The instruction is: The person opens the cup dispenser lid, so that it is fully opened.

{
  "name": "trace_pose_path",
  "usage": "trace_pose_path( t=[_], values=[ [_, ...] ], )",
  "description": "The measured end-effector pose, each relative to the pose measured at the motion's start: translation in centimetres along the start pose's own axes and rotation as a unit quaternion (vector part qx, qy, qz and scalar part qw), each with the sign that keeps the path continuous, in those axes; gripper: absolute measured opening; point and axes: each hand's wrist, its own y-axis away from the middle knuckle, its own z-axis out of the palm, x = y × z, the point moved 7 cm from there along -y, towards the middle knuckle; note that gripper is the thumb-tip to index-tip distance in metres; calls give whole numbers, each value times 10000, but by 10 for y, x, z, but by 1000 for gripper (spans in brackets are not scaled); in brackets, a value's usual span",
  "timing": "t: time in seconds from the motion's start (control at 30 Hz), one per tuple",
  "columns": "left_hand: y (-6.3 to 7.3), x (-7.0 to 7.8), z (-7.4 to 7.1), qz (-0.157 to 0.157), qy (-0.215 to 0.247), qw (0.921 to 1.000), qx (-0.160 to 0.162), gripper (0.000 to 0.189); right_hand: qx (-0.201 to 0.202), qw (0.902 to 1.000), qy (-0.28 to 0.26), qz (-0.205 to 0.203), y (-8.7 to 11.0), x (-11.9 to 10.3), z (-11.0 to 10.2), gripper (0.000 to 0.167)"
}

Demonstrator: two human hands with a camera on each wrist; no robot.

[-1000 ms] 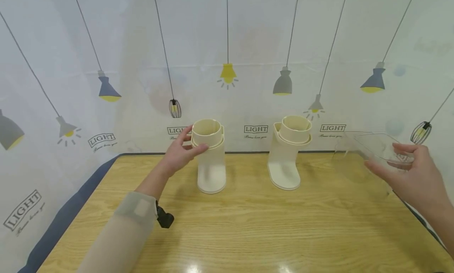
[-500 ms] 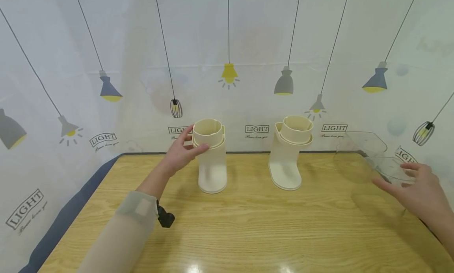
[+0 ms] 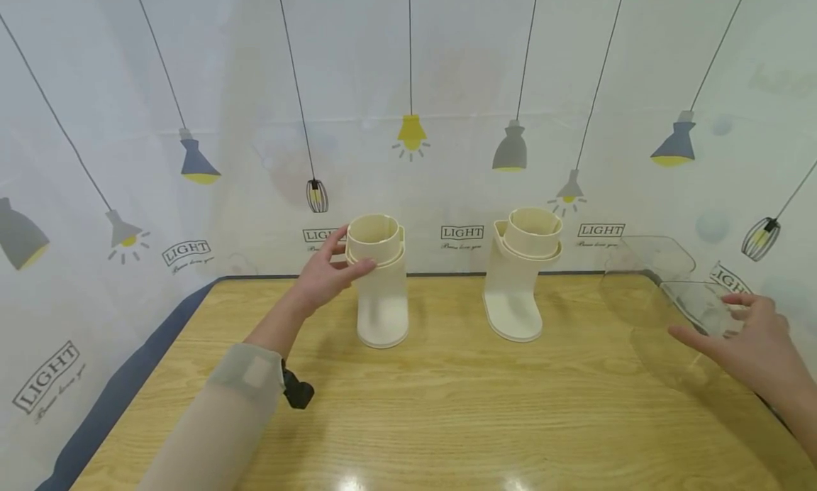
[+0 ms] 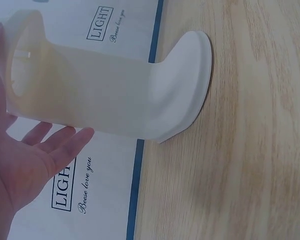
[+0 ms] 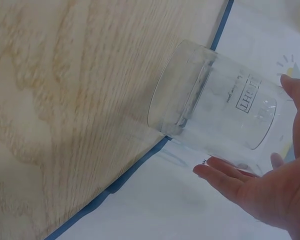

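Note:
Two cream plastic stands, each with a round collar on top and a flat rounded foot, stand upright on the table. My left hand [image 3: 325, 274] holds the collar of the left stand [image 3: 381, 306], thumb in front and fingers at its left side. In the left wrist view, that stand's foot [image 4: 182, 90] rests on the wood. The right stand [image 3: 513, 292] is untouched. At the table's right side my right hand [image 3: 753, 342] is round the upper part of a clear plastic container [image 5: 205, 110], thumb on one side, fingers on the other. The container stands on the table.
Another clear container [image 3: 628, 285] stands behind the first, near the table's back right corner. A white wall cloth [image 3: 459, 65] with printed lamps hangs behind the wooden table [image 3: 415, 406]. A black wrist camera [image 3: 296, 390] is strapped to the left forearm.
My right hand has moved down and slightly right with the clear container, which now stands on the table beside the other one. The left hand and both stands have stayed in place.

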Motion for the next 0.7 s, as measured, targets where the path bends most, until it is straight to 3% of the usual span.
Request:
trace_pose_path(
  t=[0.4, 0.57, 0.7],
  values=[
    [-6, 2, 6, 43, -1, 10000, 15, 99, 51, 10000, 72, 21, -5, 8, -3, 118],
    [-4, 1, 6, 5, 17, 10000, 1, 100, 646, 9977, 132, -153, 2, -4, -15, 108],
    [1, -1, 3, -29, -179, 9998, 77, 110, 1223, 9907, -135, -585, 14, -33, -22, 86]
  ],
)
